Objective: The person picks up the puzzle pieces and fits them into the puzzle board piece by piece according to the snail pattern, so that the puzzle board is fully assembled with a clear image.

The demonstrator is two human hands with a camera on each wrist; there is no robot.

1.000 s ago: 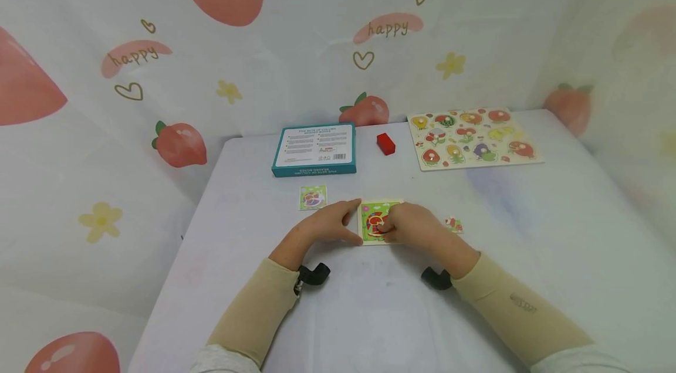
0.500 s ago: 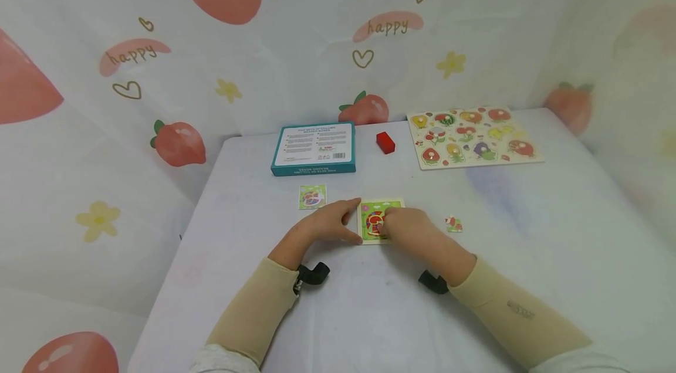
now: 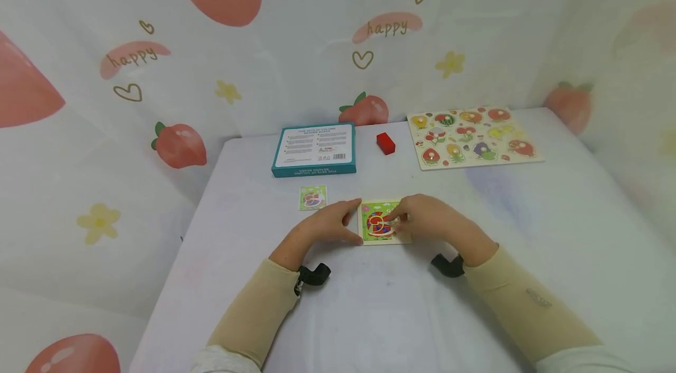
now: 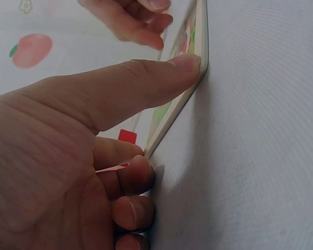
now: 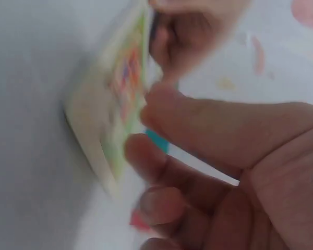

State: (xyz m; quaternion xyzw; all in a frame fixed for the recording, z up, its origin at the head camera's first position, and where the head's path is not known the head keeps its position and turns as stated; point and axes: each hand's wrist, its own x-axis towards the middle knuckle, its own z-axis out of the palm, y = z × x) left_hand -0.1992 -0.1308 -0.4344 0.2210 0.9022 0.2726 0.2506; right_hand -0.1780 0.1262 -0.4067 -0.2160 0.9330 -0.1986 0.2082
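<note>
A small wooden snail-like puzzle board [image 3: 377,226], green with red and blue parts, lies flat on the table in the head view. My left hand [image 3: 330,221] holds its left side, the thumb on the near corner and a finger on the far one; the left wrist view shows the thumb [image 4: 146,83] against the frame. My right hand [image 3: 430,220] hovers over the board's right part. In the right wrist view its thumb and forefinger are apart with nothing visible between them. Part of the board's right side is hidden under that hand.
A small picture card [image 3: 313,197] lies to the left. Behind stand a teal box [image 3: 315,150], a red block [image 3: 386,143] and a fruit peg puzzle [image 3: 472,137]. A printed cloth [image 3: 296,39] hangs behind the table.
My right hand has shifted right and lifted from the middle of the board, uncovering more of the picture. The small piece to its right is now hidden behind it. The left hand stays put.
</note>
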